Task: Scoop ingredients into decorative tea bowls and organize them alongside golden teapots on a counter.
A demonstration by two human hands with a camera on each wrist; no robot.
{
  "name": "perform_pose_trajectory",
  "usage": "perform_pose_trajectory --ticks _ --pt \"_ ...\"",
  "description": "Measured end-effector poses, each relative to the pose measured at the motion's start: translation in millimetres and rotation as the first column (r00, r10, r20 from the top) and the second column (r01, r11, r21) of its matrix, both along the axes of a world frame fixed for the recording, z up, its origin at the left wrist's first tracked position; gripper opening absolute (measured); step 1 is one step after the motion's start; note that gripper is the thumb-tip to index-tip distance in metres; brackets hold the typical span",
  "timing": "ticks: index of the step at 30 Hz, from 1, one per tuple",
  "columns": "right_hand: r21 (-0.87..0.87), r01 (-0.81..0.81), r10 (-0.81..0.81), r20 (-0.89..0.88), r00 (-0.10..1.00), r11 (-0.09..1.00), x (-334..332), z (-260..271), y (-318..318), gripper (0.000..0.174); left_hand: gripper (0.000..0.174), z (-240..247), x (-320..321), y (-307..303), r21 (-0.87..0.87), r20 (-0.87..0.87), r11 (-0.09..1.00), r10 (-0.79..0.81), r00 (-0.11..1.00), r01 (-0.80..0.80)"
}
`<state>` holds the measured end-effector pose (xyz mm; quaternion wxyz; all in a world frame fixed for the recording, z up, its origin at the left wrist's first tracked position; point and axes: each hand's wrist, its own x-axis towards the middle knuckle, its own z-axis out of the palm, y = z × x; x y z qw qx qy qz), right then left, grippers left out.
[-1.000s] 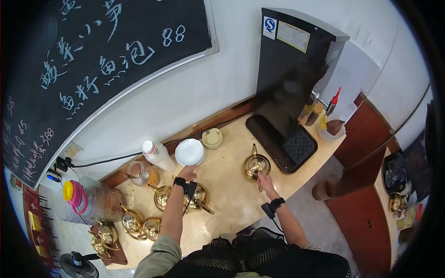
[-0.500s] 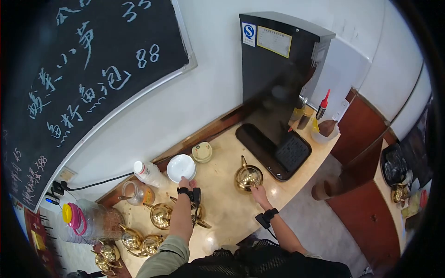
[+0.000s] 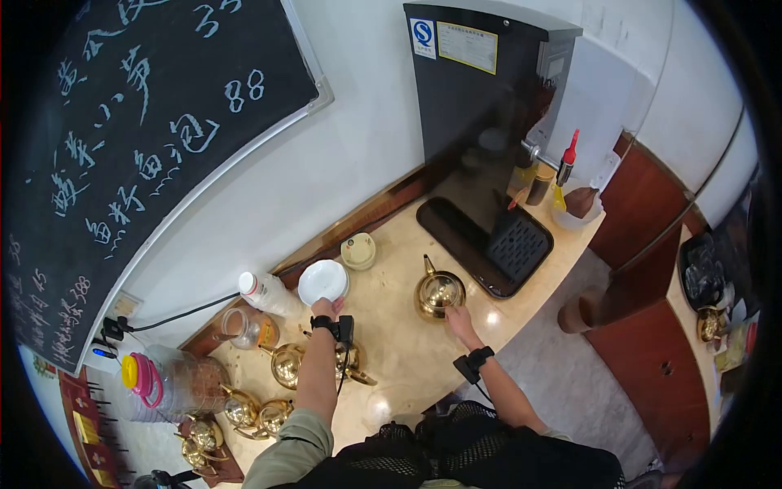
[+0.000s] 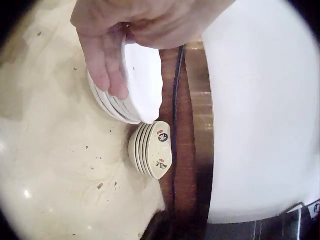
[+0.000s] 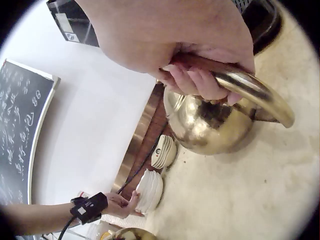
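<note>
My right hand (image 5: 200, 75) grips the curved handle (image 5: 265, 95) of a shiny gold teapot (image 3: 440, 293), which stands upright in front of the black drip tray. My left hand (image 3: 324, 308) is at the near edge of a stack of white bowls (image 4: 142, 80) with wavy rims. In the left wrist view its fingers (image 4: 116, 82) lie along the outside of the stack, and the rim passes between them and the hidden thumb. Beside that stack sits a smaller stack of cream bowls (image 4: 150, 150) with printed marks.
More gold teapots (image 3: 287, 365) stand left of and below my left forearm. A white bottle (image 3: 269, 295), a glass jar (image 3: 251, 328) and a large clear jar (image 3: 183, 383) line the wall. At right, a tall black dispenser (image 3: 481, 114) stands behind its drip tray (image 3: 489, 253).
My left hand has moved from above the gold teapots to the white bowls and taken their rim. The right hand stays on the teapot handle. The head view has shifted.
</note>
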<state>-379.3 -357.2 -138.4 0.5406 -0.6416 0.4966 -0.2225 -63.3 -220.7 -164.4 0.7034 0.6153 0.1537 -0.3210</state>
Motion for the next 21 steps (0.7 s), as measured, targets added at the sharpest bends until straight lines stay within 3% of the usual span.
perform_pose_trajectory --ticks 2,5,9,11,12,14,17,19,21 --pt "0.050 -0.076 0.076 -0.003 0.997 0.996 -0.9 -5.8 -3.4 0.030 0.030 7.1 -2.8 8.8 0.001 0.041 1.000 -0.001 0.999 0.001" --pt "0.006 -0.081 0.081 -0.005 0.997 0.997 -5.3 -8.7 -11.1 0.028 0.029 21.9 -15.8 12.9 0.004 0.158 1.000 -0.018 0.987 0.017" --pt "0.100 -0.065 0.056 0.089 0.994 0.993 -35.2 13.5 -12.0 0.021 0.031 41.2 -41.9 10.3 0.089 0.244 0.995 0.027 0.969 -0.050" --pt "0.152 -0.177 0.158 0.132 0.979 0.972 -52.2 30.0 -12.2 0.025 0.033 54.1 -58.7 11.8 0.027 0.278 1.000 0.007 0.960 -0.015" --pt "0.159 -0.186 0.166 0.130 0.977 0.970 -60.1 41.5 -14.1 0.025 0.034 61.5 -67.0 1.9 -0.006 0.276 1.000 -0.014 0.961 0.016" --pt "0.310 -0.118 0.028 0.283 0.959 0.943 -81.6 57.8 -8.8 0.030 0.032 72.2 -92.3 -2.5 -0.014 0.210 0.991 -0.126 0.970 0.131" --pt "0.345 -0.113 0.009 0.290 0.957 0.932 -110.1 70.2 -5.4 0.030 0.031 78.5 -131.8 -16.8 0.019 0.107 0.987 -0.161 0.981 0.160" --pt "0.331 -0.101 0.010 0.264 0.964 0.938 -118.8 74.3 1.8 0.030 0.031 83.4 -149.6 -32.4 -0.059 0.104 0.948 -0.307 0.946 0.314" --pt "0.344 -0.060 -0.042 0.282 0.958 0.937 -134.8 73.6 3.3 0.030 0.031 62.1 -177.1 -46.5 -0.091 0.062 0.951 -0.292 0.955 0.296"
